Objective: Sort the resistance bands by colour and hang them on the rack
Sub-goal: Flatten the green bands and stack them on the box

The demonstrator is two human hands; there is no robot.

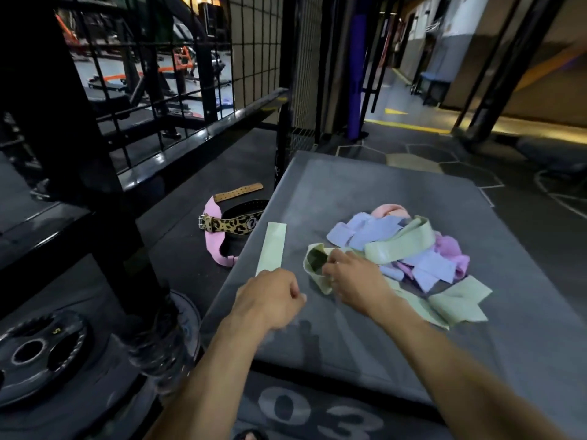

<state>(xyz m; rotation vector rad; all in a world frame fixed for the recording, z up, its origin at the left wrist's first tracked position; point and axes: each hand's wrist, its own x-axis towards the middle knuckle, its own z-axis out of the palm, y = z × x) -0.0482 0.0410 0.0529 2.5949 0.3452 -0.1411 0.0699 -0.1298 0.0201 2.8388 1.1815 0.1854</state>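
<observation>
Where box [413, 192] front shows, "03" [320, 414] printed; plate [41, 354] marked "5".

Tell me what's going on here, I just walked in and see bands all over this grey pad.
A person is sorting resistance bands by colour on a grey pad. The right hand grips a green band at the edge of a mixed pile of green, lilac and pink bands. The left hand is curled loosely near a flat green band set apart on the left. Nothing visibly hangs on the rack.
</observation>
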